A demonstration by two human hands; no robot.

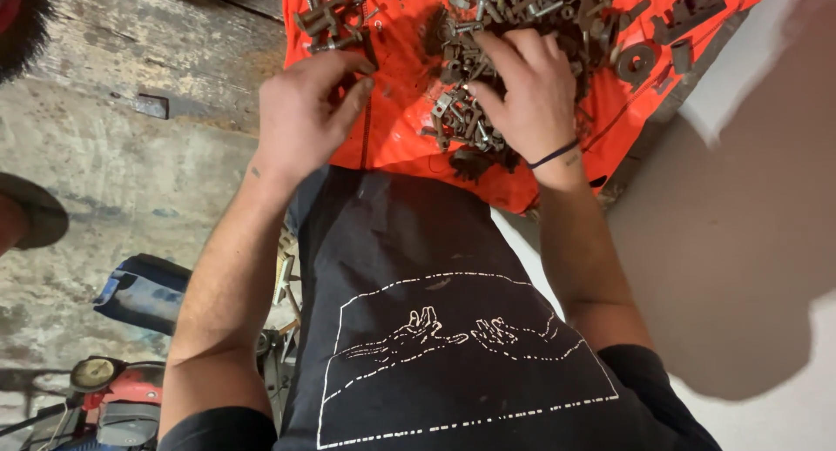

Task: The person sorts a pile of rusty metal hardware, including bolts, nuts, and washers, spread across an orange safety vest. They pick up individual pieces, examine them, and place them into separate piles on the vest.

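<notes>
- Far left edge: a brimmed dark cap (30, 212) pokes in, belongs to someone else, not the worker.
- Lower left: a blue-and-black bag-like object (139, 290) on the concrete floor (104, 155); below it a red machine with a round gauge (94, 373).
- Left hand (305, 116): raised at the left border of the orange cloth (401, 129); fingers curled together, thumb and fingertips pinching a small dark metal piece (355, 78); the exact kind of piece is too small to tell.
- Just above the left hand: a small cluster of rusty bolts (335, 20) on the cloth, apart from the main heap.
- Centre: black T-shirt (418, 268) with a white line drawing, seen from above.
- Right hand (527, 90): palm down on the pile of rusty bolts and nuts (488, 59); fingers spread slightly apart, tips dug into the hardware; can't tell if they clasp any piece. Dark band (553, 155) on the wrist.
- Right of the hand: a rusty ring washer (636, 61) and bigger dark parts (692, 7) on the cloth.
- Far right: pale surface (749, 242) with the worker's shadow.
</notes>
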